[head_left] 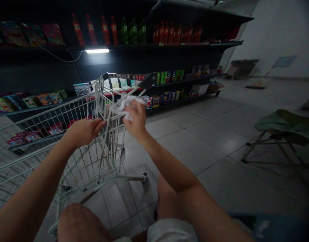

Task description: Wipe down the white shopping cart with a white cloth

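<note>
A metal shopping cart (76, 168) stands before me on the left, its handle end turned toward the shelves. My left hand (85, 131) is closed on the cart's top wire rim near the rear corner, thumb pointing at the frame post. In my right hand (136, 119) is a crumpled white cloth (129, 102), pressed to the cart's frame just below the handle (144, 80). The fingers are bent over the cloth, and part of the frame behind it is hidden.
Dark store shelves (119, 60) run behind the cart, with red bottles (91, 30), green bottles (133, 32) and packaged goods. A lamp tube (97, 51) glows under one shelf. A folding chair (283, 134) stands on the tiled floor (195, 134) at right.
</note>
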Demonstrator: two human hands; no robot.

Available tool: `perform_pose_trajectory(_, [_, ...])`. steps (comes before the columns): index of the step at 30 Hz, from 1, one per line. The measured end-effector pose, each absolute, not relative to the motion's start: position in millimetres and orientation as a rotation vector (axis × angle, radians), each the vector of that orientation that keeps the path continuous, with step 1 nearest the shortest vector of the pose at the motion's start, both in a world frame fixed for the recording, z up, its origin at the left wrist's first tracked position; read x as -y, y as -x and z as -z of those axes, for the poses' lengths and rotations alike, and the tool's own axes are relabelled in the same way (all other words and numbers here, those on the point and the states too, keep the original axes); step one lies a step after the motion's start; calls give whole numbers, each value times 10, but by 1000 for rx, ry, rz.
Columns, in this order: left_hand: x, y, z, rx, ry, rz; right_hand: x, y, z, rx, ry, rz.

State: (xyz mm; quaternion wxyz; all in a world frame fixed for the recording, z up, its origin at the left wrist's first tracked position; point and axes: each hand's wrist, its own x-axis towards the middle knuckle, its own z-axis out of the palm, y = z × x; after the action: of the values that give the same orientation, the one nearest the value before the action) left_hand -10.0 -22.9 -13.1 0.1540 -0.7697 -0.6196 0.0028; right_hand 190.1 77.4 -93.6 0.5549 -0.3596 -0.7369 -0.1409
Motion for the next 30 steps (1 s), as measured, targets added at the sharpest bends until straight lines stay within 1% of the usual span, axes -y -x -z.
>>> perform_pose_trajectory(3, [217,69,136,1804,2158,-20,-442,-1404,1887,2041,785,260])
perform_pose_trajectory(6, [221,26,125,1843,2141,-30,-250,-1078,2796,2084,833,189])
perform_pose_trajectory(8, [226,-5,116,1854,2133,-35,-169,-983,3225,2071,833,154])
perform_pose_trajectory(9, [226,-18,112,1856,2126,-35,-134,-975,3353,2077,814,145])
perform_pose_trajectory(10, [225,-30,109,1857,2120,-33,-104,-992,3413,2094,770,141])
perform_pose_trajectory(12, [215,-43,109,1866,2122,-21,-67,-1083,3323,2092,662,127])
perform_pose_trajectory(14, [198,-44,117,1874,2143,-1,-78,-1188,3002,1961,608,87])
perform_pose_trajectory(17, [172,-32,134,1868,2151,27,-174,-1196,2430,1703,680,13])
perform_pose_trajectory(19, [163,-25,143,1857,2153,36,-225,-1055,2276,1660,730,-11])
perform_pose_trajectory(20, [162,-23,147,1854,2157,43,-225,-955,2316,1680,752,-15])
perform_pose_trajectory(22, [162,-22,153,1859,2163,57,-162,-755,2622,1814,790,-25])
perform_pose_trajectory(27, [152,-14,169,1856,2149,73,140,-634,3795,2476,775,-13])
perform_pose_trajectory(28, [147,-11,172,1855,2149,77,155,-686,3935,2543,735,-3])
perform_pose_trajectory(30, [141,-5,174,1853,2148,84,89,-838,4054,2619,609,16])
